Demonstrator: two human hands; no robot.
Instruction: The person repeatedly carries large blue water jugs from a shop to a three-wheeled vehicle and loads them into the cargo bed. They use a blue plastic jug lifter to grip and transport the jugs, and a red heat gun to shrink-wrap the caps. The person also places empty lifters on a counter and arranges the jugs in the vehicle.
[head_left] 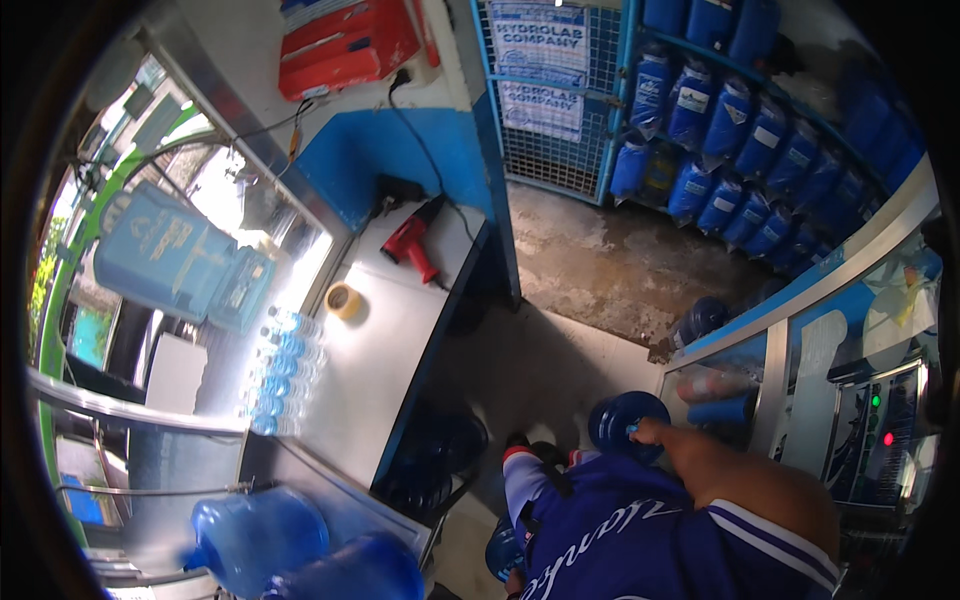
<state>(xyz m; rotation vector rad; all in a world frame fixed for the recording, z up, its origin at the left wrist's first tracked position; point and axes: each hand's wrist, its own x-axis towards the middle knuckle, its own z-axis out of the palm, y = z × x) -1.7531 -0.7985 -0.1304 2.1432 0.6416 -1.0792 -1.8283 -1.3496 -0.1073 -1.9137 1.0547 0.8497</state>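
Note:
My right hand (650,432) reaches down from my blue jersey sleeve and is closed on the top of a round blue water jug (622,418). The jug hangs low beside the glass-fronted filling cabinet (800,350) on my right. My left hand is hidden below my torso. A second blue jug (500,550) shows partly by my left hip, next to my red-and-black shoe (520,450).
A steel counter (400,340) on the left carries a red heat gun (412,245), a tape roll (345,300) and a row of small water bottles (280,370). Large blue jugs (255,535) stand at lower left. A rack of blue jugs (740,150) lines the back right, beyond a wet concrete floor (600,270).

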